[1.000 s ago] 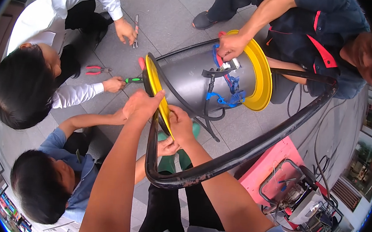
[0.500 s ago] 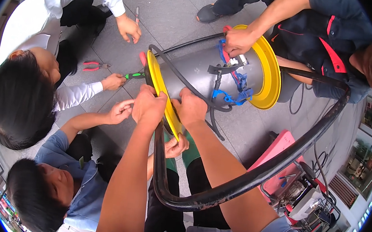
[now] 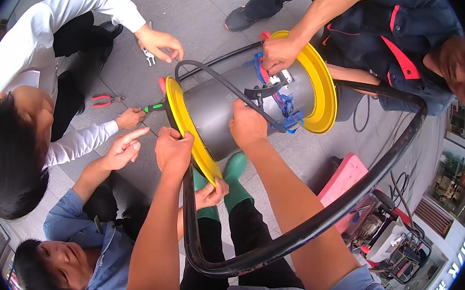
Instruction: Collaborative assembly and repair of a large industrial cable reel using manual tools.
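A grey drum (image 3: 209,112) with yellow end flanges lies within a bent black tube frame (image 3: 289,250). My left hand (image 3: 174,149) is closed on the near-left yellow flange (image 3: 185,122). My right hand (image 3: 248,125) is closed against the black cable (image 3: 223,78) that loops over the drum; its fingertips are partly hidden. Beyond it lie blue straps (image 3: 285,103) and a white fitting (image 3: 284,77), where a co-worker's hand (image 3: 280,54) works. Another co-worker's hand (image 3: 212,193) grips the flange's lower edge. A green-handled tool (image 3: 152,107) in a white-sleeved person's hand points at the flange.
Red-handled pliers (image 3: 107,101) and a metal tool (image 3: 149,57) lie on the grey tiles. A pointing co-worker's hand (image 3: 124,149) is close to my left. My green boots (image 3: 234,181) stand below the drum. At right are a pink panel (image 3: 347,175) and an engine machine (image 3: 383,232).
My right hand has left the flange's inner side and moved right to the cable. My left hand stays on the flange. The white-sleeved person's upper hand has come nearer the cable loop.
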Demonstrator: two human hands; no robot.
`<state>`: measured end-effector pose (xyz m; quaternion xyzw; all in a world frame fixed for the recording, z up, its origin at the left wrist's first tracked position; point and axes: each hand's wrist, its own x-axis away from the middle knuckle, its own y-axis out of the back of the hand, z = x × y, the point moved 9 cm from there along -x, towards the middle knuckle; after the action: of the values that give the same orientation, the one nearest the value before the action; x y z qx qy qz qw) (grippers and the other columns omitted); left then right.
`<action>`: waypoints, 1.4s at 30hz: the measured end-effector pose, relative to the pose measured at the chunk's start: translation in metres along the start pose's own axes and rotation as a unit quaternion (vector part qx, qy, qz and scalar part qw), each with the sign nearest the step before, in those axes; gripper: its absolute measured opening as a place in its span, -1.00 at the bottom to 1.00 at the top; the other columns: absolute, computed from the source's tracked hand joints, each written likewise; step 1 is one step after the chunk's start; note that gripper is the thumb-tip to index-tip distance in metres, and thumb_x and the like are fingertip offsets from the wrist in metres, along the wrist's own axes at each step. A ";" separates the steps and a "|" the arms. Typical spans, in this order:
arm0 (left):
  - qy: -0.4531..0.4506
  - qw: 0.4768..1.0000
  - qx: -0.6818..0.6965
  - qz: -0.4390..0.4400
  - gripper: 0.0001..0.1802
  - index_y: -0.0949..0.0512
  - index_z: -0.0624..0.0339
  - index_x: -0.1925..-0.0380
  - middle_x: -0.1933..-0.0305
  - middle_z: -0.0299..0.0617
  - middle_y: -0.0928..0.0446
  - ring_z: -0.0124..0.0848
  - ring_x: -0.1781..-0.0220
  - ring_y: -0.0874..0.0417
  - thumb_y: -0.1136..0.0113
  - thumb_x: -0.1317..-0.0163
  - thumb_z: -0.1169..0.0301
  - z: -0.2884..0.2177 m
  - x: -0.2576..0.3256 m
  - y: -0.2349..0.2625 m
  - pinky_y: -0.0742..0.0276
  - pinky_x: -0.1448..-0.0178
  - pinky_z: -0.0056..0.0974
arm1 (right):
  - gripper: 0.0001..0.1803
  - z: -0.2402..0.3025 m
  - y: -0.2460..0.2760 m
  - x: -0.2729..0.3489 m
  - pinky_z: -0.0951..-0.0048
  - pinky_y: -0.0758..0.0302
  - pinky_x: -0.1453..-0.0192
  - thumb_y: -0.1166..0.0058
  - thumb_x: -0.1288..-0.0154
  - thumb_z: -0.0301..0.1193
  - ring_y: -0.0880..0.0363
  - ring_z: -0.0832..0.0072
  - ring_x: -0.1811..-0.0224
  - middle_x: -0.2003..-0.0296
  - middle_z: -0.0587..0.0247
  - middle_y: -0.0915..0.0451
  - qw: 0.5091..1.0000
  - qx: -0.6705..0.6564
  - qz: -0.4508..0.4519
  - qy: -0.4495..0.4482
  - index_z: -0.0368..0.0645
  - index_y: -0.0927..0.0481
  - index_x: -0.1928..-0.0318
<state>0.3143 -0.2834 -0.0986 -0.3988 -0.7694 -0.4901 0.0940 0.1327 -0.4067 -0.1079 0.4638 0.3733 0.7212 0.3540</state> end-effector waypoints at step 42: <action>-0.016 0.999 0.032 0.033 -0.63 -0.43 0.33 0.68 0.71 -0.13 -0.43 -0.43 0.62 -0.38 -0.17 -0.04 0.21 0.004 0.004 -0.008 -0.35 0.43 -0.21 | -0.85 0.011 -0.026 0.164 0.15 -0.46 0.25 0.01 -0.09 -0.44 -0.53 0.04 0.34 0.41 -0.03 -0.50 0.959 -0.244 0.139 0.033 -0.18 -0.36 0.33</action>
<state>0.3071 -0.2799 -0.1038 -0.4281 -0.7727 -0.4556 0.1103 0.0952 -0.2515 -0.0607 0.3862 0.1292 0.8476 0.3402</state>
